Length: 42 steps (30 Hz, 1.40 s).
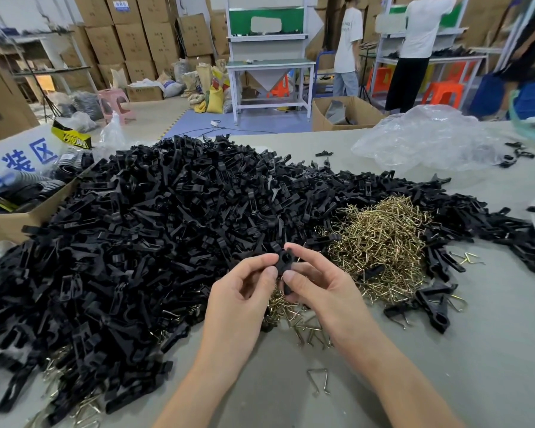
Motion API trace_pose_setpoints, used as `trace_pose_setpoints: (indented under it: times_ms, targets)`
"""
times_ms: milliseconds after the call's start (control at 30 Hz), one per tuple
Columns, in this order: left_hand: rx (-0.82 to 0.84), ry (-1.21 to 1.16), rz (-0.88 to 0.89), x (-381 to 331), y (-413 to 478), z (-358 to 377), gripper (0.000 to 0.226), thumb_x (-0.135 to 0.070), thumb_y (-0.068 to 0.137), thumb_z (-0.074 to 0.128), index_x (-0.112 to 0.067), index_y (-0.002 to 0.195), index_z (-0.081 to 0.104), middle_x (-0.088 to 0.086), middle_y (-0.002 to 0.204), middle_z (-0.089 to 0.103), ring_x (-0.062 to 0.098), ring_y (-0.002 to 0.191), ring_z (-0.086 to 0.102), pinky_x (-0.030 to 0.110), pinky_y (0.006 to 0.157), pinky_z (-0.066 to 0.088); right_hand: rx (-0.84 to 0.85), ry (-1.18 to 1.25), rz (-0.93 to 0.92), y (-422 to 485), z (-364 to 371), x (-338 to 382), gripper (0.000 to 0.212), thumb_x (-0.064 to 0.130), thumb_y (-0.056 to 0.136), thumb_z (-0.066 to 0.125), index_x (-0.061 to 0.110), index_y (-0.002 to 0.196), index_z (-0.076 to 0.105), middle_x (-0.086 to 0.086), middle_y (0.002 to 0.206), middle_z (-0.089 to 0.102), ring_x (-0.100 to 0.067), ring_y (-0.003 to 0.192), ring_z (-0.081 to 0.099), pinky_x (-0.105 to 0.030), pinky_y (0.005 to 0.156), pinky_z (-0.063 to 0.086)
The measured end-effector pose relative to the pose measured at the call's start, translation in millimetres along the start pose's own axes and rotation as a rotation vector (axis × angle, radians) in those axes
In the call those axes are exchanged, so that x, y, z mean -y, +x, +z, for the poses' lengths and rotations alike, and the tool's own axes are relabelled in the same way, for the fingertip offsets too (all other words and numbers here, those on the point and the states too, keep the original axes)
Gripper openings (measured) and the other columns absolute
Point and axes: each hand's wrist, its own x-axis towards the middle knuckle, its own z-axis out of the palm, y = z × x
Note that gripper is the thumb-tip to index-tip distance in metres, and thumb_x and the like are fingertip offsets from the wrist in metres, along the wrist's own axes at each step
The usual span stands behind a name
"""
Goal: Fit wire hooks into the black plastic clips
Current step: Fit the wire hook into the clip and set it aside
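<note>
Left hand (243, 288), right hand (317, 282): pinch grips

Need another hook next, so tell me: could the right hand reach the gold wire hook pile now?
Probably yes, once freed: the right hand pinches a black clip together with the left hand, but the wire hook pile lies uncovered just to its right, nothing between.

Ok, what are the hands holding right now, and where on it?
A black plastic clip, pinched at its holed end: left hand on one side, right hand on the other.
</note>
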Motion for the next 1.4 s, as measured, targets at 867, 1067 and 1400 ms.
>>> trace_pose_setpoints:
  times_ms: [867,1067,1400]
  targets:
    - [0.193,1.036,0.357,20.3,-2.5,-5.6,0.028,-0.031,0.089,0.069,-0.023,0.115,0.067,-0.006,0.104,0.058,0.018,0.093,0.056,0.035,0.084,0.047,-0.238,0.460,0.131,5.9,-20.5,21.3,0.023,0.020,0.078,0.067,0.011,0.099,0.071,-0.004,0.089,0.071,-0.013,0.078,0.065,-0.029,0.076,0.056]
    - [0.110,0.999,0.354,23.1,1.0,-6.1,0.009,-0.022,0.092,0.068,-0.024,0.100,0.070,-0.012,0.093,0.063,0.017,0.084,0.057,0.035,0.078,0.048,-0.181,0.407,0.147,6.1,-18.7,17.2,0.020,0.022,0.080,0.070,0.013,0.097,0.074,-0.003,0.086,0.071,-0.013,0.079,0.064,-0.029,0.078,0.055]
    - [0.016,0.419,0.078,14.4,3.7,-10.9,0.028,-0.021,0.098,0.060,-0.044,0.114,0.061,-0.027,0.096,0.068,0.003,0.089,0.062,0.012,0.075,0.044,-0.054,0.412,0.177,4.7,-14.1,18.3,0.016,0.020,0.085,0.069,0.019,0.095,0.081,-0.006,0.097,0.074,-0.015,0.087,0.071,-0.029,0.080,0.060]
